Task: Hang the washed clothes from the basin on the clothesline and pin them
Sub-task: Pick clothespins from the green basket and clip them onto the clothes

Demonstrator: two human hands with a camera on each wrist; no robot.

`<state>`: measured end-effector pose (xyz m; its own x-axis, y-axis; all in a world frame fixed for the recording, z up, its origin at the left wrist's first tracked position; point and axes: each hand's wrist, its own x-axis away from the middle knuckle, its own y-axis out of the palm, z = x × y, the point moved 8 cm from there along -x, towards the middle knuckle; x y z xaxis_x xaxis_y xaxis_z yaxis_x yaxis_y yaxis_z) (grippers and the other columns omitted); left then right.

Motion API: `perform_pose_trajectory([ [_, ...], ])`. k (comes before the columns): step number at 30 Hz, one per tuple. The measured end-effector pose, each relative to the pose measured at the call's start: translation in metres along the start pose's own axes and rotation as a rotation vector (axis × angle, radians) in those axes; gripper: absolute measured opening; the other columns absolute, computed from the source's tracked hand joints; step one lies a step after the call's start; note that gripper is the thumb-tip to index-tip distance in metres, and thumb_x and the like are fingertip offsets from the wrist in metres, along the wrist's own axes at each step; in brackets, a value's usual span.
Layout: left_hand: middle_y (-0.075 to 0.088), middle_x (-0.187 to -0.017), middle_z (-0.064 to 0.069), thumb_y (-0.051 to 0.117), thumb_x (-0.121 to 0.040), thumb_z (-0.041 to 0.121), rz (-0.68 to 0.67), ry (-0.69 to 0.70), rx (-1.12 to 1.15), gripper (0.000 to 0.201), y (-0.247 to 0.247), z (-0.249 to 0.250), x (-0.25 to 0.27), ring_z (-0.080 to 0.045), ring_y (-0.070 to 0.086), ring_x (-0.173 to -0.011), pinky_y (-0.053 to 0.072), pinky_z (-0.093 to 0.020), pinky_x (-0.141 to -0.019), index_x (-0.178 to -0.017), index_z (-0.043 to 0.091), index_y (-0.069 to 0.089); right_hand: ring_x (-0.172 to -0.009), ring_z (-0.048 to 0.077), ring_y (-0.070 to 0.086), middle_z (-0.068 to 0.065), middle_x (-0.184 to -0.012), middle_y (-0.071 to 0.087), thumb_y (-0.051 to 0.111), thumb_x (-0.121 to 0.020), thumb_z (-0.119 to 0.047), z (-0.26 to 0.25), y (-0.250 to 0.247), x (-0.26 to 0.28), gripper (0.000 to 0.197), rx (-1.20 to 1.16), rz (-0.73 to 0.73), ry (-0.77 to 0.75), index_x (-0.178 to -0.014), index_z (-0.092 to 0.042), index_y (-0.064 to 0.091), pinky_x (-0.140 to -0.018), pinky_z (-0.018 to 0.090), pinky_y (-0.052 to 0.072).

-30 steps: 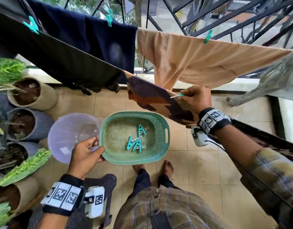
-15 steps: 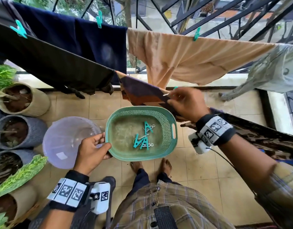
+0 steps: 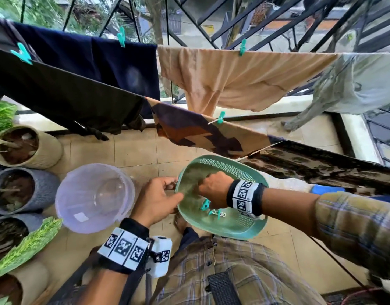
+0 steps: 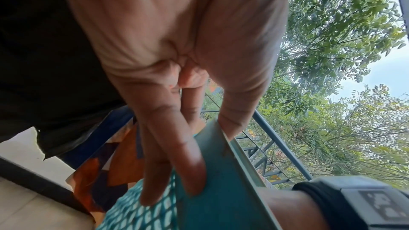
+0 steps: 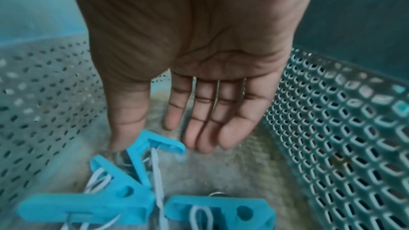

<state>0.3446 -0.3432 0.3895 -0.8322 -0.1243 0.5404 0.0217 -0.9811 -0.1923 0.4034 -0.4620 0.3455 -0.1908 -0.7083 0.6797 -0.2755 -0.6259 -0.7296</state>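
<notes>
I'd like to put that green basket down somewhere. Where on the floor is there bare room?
Bare tiles lie between the clear bucket and the hanging patterned cloth. The left is crowded with plant pots. The left hand holds the green basket; the right hand reaches in for pegs.

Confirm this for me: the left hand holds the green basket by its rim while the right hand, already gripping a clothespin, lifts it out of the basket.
Not quite. The left hand does hold the green basket by its rim, but the right hand grips nothing. The right wrist view shows its fingers straight and spread, reaching down toward the clothespins lying on the basket floor.
</notes>
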Motion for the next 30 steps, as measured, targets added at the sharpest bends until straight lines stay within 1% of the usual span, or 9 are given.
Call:
perform_pose_trajectory([
  [3,0.076,-0.09,0.011,0.06,-0.068,0.038,-0.017,0.005,-0.046,0.038,0.009,-0.004,0.002,-0.028,0.073,-0.089,0.061,-0.053,-0.074,-0.103,0.037,0.075,-0.09,0.027,0.066,0.002,-0.104,0.067,0.071,-0.082,-0.046,-0.006,0.009,0.006,0.041,0.034,-0.02,-0.018,-0.117,-0.028,0.06,-0.06,0.033,0.04],
  [6,0.076,-0.09,0.004,0.061,-0.07,0.037,-0.023,0.001,-0.05,0.036,0.016,-0.014,0.003,-0.04,0.07,-0.087,0.059,-0.059,-0.071,-0.102,0.035,0.075,-0.086,0.026,0.066,0.001,-0.099,0.068,0.067,-0.085,-0.044,-0.013,0.015,0.012,0.035,0.037,-0.033,-0.026,-0.114,-0.027,0.061,-0.059,0.032,0.041],
  [10,0.076,-0.09,0.007,0.06,-0.069,0.036,-0.015,0.002,-0.058,0.038,0.018,-0.017,0.007,-0.032,0.072,-0.087,0.06,-0.054,-0.072,-0.103,0.035,0.074,-0.084,0.027,0.065,0.001,-0.099,0.067,0.063,-0.083,-0.034,-0.015,0.015,0.017,0.031,-0.013,0.008,-0.045,-0.113,-0.027,0.06,-0.06,0.033,0.047],
  [14,0.076,-0.088,0.001,0.061,-0.071,0.033,-0.029,0.006,-0.091,0.036,0.02,-0.017,0.007,-0.023,0.066,-0.069,0.06,-0.053,-0.069,-0.105,0.038,0.074,-0.088,0.028,0.065,-0.001,-0.102,0.068,0.065,-0.075,-0.044,-0.006,0.002,0.029,0.04,-0.278,0.158,0.011,-0.112,-0.028,0.06,-0.067,0.032,0.047],
  [15,0.076,-0.088,-0.001,0.062,-0.072,0.033,-0.029,0.002,-0.101,0.037,0.021,-0.017,0.006,-0.027,0.066,-0.067,0.06,-0.054,-0.068,-0.106,0.038,0.074,-0.087,0.028,0.065,-0.001,-0.1,0.069,0.065,-0.075,-0.044,-0.002,-0.002,0.034,0.04,-0.344,0.196,0.025,-0.111,-0.027,0.06,-0.067,0.03,0.045],
  [18,0.077,-0.09,0.003,0.064,-0.071,0.034,-0.047,-0.006,-0.101,0.038,0.027,-0.018,0.003,-0.034,0.072,-0.075,0.061,-0.053,-0.069,-0.108,0.037,0.074,-0.081,0.023,0.063,-0.001,-0.091,0.068,0.069,-0.074,-0.041,0.004,-0.01,0.051,0.035,-0.49,0.274,0.018,-0.104,-0.025,0.06,-0.065,0.026,0.041],
  [23,0.077,-0.093,0.01,0.064,-0.065,0.039,-0.079,-0.009,-0.092,0.048,0.046,-0.006,-0.004,-0.016,0.074,-0.087,0.061,-0.049,-0.078,-0.111,0.034,0.074,-0.078,0.012,0.058,-0.005,-0.093,0.061,0.072,-0.072,-0.033,0.024,-0.002,0.091,0.031,-0.672,0.359,0.057,-0.102,-0.026,0.069,-0.068,0.026,0.048],
  [28,0.076,-0.099,-0.002,0.072,-0.078,0.011,-0.115,-0.042,-0.024,0.036,0.076,0.016,-0.012,-0.023,0.074,-0.087,0.062,-0.042,-0.066,-0.114,0.016,0.073,-0.078,0.011,0.057,-0.004,-0.095,0.064,0.075,-0.073,-0.02,0.052,0.023,0.137,0.033,-0.75,0.487,0.19,-0.106,-0.024,0.073,-0.068,0.027,0.048],
  [30,0.075,-0.102,-0.003,0.076,-0.069,0.02,-0.123,-0.043,-0.024,0.048,0.092,0.025,-0.017,-0.024,0.073,-0.092,0.062,-0.044,-0.067,-0.116,0.014,0.072,-0.077,0.004,0.051,-0.005,-0.096,0.066,0.078,-0.074,-0.018,0.07,0.036,0.16,0.036,-0.818,0.567,0.29,-0.108,-0.025,0.073,-0.068,0.023,0.043],
])
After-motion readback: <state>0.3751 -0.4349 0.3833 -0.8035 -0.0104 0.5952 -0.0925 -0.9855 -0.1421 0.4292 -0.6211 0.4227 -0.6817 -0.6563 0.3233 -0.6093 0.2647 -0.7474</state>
